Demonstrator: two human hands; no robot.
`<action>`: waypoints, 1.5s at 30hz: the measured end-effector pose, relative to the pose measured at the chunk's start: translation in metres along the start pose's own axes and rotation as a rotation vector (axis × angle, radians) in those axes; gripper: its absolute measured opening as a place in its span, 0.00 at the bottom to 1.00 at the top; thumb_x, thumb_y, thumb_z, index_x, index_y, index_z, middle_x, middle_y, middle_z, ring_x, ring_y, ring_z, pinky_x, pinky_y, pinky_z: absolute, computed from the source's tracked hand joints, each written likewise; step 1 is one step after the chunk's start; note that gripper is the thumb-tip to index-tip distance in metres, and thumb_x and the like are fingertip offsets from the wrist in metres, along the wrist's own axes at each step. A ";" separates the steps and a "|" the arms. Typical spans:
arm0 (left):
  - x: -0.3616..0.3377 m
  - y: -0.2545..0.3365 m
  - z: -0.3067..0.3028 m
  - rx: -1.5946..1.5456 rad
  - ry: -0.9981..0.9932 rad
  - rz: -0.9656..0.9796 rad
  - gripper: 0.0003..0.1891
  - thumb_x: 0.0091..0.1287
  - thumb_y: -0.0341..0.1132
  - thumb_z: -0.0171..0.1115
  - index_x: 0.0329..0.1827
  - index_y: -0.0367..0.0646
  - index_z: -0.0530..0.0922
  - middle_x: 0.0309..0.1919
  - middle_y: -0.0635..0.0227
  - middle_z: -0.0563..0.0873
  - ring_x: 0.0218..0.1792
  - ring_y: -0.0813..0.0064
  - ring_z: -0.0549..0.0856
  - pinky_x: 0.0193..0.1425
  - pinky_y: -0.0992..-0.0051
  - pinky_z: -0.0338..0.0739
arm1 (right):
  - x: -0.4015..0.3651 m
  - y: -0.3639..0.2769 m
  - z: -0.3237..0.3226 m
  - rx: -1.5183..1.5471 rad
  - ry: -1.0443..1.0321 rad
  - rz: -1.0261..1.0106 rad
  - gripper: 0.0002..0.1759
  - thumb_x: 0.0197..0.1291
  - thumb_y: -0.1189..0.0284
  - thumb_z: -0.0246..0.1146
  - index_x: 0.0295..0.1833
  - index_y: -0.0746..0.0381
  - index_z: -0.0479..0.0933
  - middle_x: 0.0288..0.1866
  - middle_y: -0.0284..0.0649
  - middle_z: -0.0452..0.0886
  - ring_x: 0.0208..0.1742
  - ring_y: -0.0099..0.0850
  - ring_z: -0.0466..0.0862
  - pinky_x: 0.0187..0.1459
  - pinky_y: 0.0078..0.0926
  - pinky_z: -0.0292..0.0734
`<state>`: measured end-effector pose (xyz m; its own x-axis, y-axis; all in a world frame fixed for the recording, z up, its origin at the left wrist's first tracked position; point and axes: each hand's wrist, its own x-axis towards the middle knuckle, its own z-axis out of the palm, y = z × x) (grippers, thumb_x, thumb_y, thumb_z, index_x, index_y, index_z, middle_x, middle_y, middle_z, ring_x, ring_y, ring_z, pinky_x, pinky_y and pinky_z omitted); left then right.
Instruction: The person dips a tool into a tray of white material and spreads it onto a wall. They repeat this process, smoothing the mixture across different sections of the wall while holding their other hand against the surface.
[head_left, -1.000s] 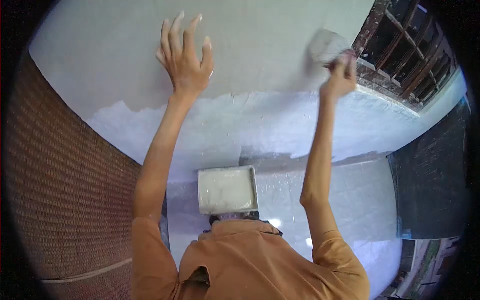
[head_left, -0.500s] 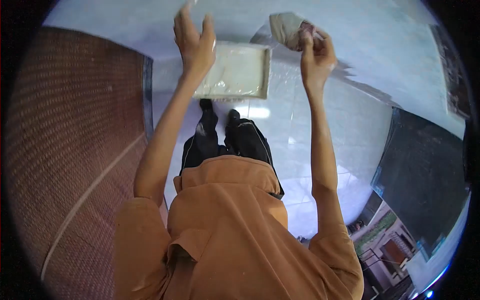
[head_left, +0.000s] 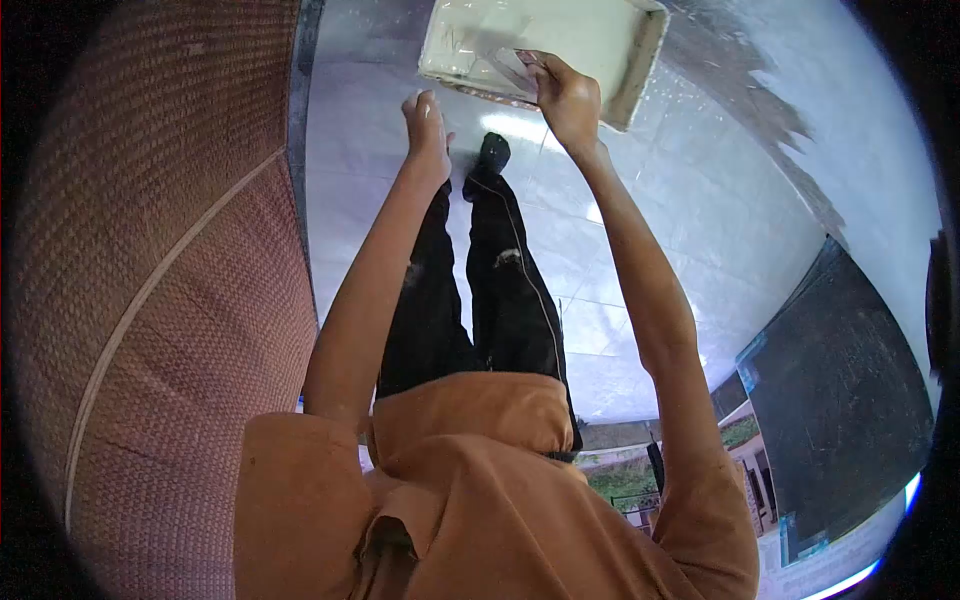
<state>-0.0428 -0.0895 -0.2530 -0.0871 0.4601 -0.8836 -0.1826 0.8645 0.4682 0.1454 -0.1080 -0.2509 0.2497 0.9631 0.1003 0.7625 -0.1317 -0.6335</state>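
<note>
My right hand [head_left: 572, 105] is closed on a flat scraper [head_left: 508, 66], its pale blade pointing left over a shallow white tray [head_left: 640, 65]. Milky white liquid [head_left: 545, 30] covers the tray's bottom, and its near rim is stained. Just below the tray's near left corner is my left hand [head_left: 428, 130], holding nothing, with fingers stretched forward and the thumb apart. White smears show on its fingertips.
A woven brown mat wall [head_left: 180, 290] stands along the left. Shiny pale tiles [head_left: 660, 190] cover the floor around my feet. The white-coated wall [head_left: 850, 110] has a ragged grey edge, and a dark board [head_left: 840, 400] is at the right.
The scraper in my right hand has come away from the wall, down and left to over the tray. My left hand has dropped lower. The view has shifted, putting the tray higher and further right.
</note>
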 end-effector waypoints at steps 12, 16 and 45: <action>0.035 -0.020 0.016 -0.294 -0.233 -0.208 0.35 0.73 0.54 0.43 0.78 0.49 0.49 0.70 0.63 0.67 0.71 0.57 0.65 0.70 0.50 0.58 | -0.002 0.006 0.050 -0.121 -0.005 -0.187 0.10 0.61 0.71 0.64 0.47 0.50 0.86 0.33 0.42 0.86 0.30 0.43 0.86 0.32 0.36 0.81; 0.037 -0.020 0.018 -0.362 -0.274 -0.263 0.35 0.74 0.53 0.41 0.79 0.50 0.47 0.70 0.64 0.69 0.69 0.58 0.68 0.69 0.50 0.59 | -0.008 0.004 0.051 -0.154 -0.087 -0.187 0.16 0.55 0.75 0.63 0.49 0.49 0.85 0.36 0.41 0.87 0.32 0.42 0.86 0.33 0.38 0.82; -0.140 0.163 0.015 -0.023 -0.390 0.508 0.30 0.70 0.52 0.53 0.73 0.51 0.63 0.71 0.69 0.69 0.72 0.67 0.65 0.72 0.59 0.55 | 0.041 -0.147 -0.146 1.629 0.136 0.403 0.27 0.72 0.80 0.49 0.75 0.65 0.55 0.60 0.45 0.76 0.52 0.34 0.83 0.52 0.35 0.87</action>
<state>-0.0459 -0.0098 -0.0531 0.1939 0.8547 -0.4815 -0.2337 0.5169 0.8235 0.1302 -0.0828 -0.0416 0.3740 0.8934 -0.2488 -0.7047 0.0993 -0.7025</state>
